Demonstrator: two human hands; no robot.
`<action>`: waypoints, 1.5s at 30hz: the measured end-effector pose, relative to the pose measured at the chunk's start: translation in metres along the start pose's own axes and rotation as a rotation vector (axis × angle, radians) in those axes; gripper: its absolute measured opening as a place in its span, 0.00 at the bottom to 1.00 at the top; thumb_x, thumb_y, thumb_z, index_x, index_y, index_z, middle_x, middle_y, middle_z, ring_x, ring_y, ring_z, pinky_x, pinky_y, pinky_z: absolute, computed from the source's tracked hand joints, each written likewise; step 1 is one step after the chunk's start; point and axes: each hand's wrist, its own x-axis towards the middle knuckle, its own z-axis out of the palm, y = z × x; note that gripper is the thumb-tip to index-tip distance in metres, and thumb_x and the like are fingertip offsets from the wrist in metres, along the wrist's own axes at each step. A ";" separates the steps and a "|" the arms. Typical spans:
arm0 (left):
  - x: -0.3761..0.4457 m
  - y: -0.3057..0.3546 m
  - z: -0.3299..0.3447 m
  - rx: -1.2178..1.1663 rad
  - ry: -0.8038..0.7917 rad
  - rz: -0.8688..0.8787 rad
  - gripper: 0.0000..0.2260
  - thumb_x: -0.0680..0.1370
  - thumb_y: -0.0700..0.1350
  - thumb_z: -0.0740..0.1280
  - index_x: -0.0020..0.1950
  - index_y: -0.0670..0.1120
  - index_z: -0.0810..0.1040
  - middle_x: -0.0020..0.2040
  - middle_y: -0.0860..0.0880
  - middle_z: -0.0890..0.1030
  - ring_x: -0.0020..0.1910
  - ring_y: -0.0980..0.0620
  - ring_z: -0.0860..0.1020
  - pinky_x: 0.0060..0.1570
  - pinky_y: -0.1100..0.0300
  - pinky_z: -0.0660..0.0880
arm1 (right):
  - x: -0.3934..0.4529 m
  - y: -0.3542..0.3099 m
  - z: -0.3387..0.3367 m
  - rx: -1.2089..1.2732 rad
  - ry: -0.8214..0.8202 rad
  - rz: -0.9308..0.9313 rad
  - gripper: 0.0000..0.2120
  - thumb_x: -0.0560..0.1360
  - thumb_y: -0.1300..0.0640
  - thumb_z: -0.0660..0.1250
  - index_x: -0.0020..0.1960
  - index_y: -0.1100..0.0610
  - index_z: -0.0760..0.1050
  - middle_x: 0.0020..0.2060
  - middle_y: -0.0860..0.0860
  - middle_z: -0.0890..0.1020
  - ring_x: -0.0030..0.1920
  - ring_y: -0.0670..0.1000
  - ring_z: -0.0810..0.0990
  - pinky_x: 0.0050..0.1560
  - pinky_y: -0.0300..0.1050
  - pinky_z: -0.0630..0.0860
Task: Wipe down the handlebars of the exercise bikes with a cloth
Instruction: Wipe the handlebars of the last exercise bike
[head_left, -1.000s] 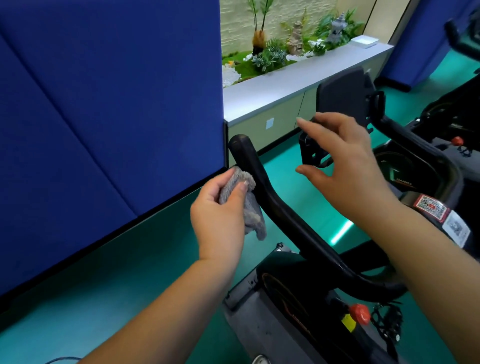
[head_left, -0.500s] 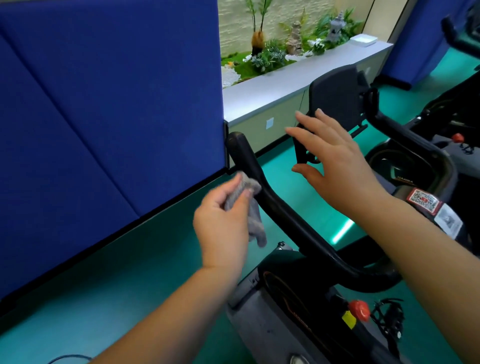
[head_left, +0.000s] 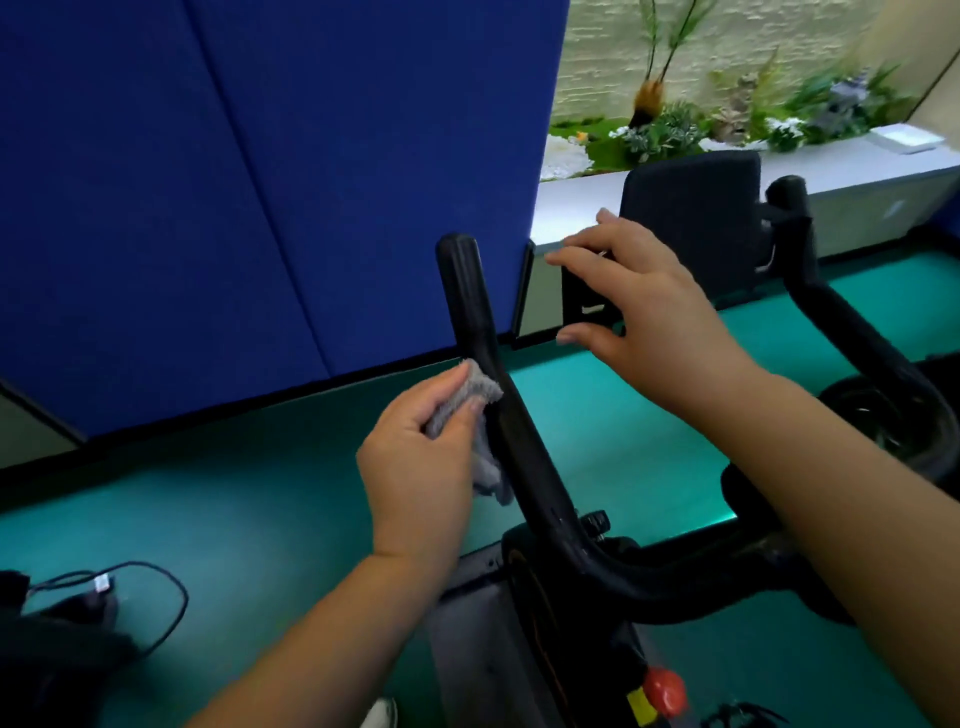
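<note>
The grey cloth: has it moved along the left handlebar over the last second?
Yes. The cloth, gripped by the left hand, has slid down the left handlebar, farther from its top end.

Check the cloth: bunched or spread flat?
Bunched. The grey cloth is crumpled in the left hand, pinched against the left handlebar, with a loose end hanging below the fingers.

No legible text, label or number anywhere.
</note>
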 end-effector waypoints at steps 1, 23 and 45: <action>0.003 0.004 0.001 0.051 0.010 0.061 0.12 0.74 0.38 0.72 0.55 0.51 0.83 0.52 0.58 0.82 0.51 0.67 0.78 0.54 0.72 0.73 | 0.001 0.002 0.000 0.009 -0.003 -0.019 0.29 0.69 0.52 0.75 0.68 0.54 0.72 0.63 0.52 0.73 0.73 0.56 0.63 0.73 0.58 0.58; 0.008 0.012 0.005 0.708 -0.068 0.571 0.12 0.73 0.37 0.71 0.55 0.46 0.83 0.49 0.58 0.76 0.50 0.55 0.76 0.55 0.61 0.73 | 0.002 0.027 0.008 0.096 0.048 -0.165 0.33 0.68 0.53 0.76 0.70 0.53 0.70 0.65 0.51 0.73 0.72 0.52 0.64 0.74 0.54 0.46; 0.017 0.040 0.016 0.778 -0.155 0.427 0.09 0.76 0.39 0.69 0.55 0.40 0.81 0.44 0.55 0.70 0.45 0.68 0.70 0.45 0.81 0.63 | 0.004 0.027 0.004 0.171 0.036 -0.140 0.30 0.69 0.55 0.75 0.69 0.50 0.72 0.65 0.48 0.72 0.73 0.49 0.62 0.74 0.52 0.45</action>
